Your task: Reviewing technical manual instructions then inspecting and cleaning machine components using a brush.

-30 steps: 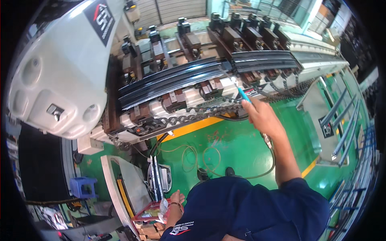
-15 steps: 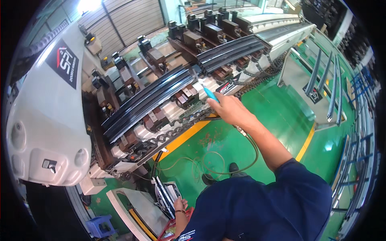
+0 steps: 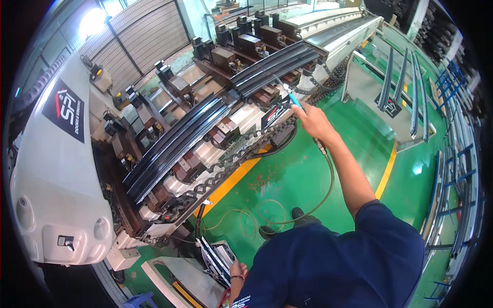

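My right hand is closed around a blue air blow gun, with a hose running from its lower end down toward the floor. The gun's tip points at dark, glossy ribbed profiles lying on the machine bed. A second set of dark profiles lies on the clamps nearer the left. Down at lower left, my left hand hangs low with its fingers loosely apart, beside silver and white profile pieces; whether it touches them is hard to see.
A white machine housing stands at left. Brown clamp blocks line the far side of the bed. A cable chain runs along its near edge. A loose thin hose coils on the green floor. Racks with profiles stand at right.
My right hand has moved right along the bed with the blow gun, from the gap between the profile sets to the farther set. The view has shifted slightly. My left hand stays low.
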A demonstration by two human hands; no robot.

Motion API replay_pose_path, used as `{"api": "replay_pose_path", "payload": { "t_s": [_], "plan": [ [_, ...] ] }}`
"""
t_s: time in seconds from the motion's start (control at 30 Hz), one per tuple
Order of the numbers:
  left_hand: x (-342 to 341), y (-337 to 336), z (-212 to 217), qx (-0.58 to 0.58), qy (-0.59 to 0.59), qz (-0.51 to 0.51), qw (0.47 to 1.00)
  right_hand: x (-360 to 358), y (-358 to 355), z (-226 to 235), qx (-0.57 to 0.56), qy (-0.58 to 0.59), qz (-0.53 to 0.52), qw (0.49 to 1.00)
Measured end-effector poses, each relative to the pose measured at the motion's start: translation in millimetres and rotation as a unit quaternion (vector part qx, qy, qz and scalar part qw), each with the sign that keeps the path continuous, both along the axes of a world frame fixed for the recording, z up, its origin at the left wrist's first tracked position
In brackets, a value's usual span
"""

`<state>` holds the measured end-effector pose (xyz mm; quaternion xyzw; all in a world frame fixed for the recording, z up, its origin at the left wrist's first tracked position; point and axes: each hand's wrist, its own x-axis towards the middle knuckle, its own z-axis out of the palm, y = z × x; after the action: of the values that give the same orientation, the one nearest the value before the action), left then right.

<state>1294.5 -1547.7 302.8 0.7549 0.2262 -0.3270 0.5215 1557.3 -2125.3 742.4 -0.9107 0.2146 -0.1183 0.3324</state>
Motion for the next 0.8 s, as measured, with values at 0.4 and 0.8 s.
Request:
{"api": "replay_pose_path", "payload": {
  "t_s": [0.4, 0.8],
  "plan": [
    [48.2, -85.2, 20.2, -0.075, 0.152, 0.267, 0.949, 28.5, -121.4, -22.1, 0.111, -0.014, 0.069, 0.991],
    [18.8, -307.4, 21.5, 0.001, 0.026, 0.068, 0.997, 92.5, -283.1, 2.5, 0.187, -0.016, 0.136, 0.973]
  ]
}}
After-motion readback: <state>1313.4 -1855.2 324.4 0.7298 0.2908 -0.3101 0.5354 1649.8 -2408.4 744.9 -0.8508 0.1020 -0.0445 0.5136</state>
